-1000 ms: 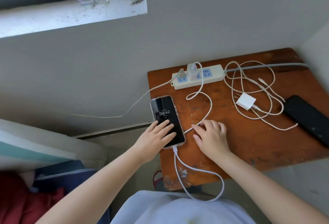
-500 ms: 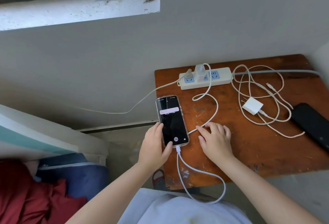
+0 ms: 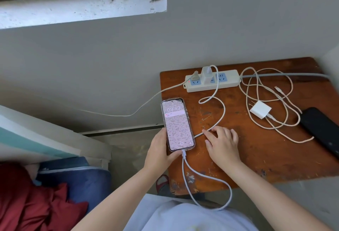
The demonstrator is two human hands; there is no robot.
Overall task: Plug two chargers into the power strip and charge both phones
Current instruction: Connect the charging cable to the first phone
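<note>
A phone in a clear case [image 3: 177,124] lies on the wooden table's left edge, its screen lit pink and showing 09:42. My left hand [image 3: 159,150] grips its lower left side. A white cable [image 3: 207,177] is plugged into its bottom and runs to a white charger [image 3: 207,75] seated in the white power strip [image 3: 229,82]. My right hand [image 3: 222,143] rests flat on the table, fingers on that cable. A second white charger [image 3: 260,109] lies unplugged among its coiled cable [image 3: 286,124]. A black phone [image 3: 321,128] lies at the right edge.
The small brown table [image 3: 256,157] stands in a wall corner. A grey plug with a thin cord [image 3: 195,76] occupies the strip's left socket; the strip's grey lead [image 3: 286,75] runs off right. Red and blue fabric [image 3: 55,194] lies lower left, below a window ledge.
The phone's screen went from dark with a clock to a lit pink lock screen. My left hand moved off the screen to grip the phone's lower left side. The right hand stayed.
</note>
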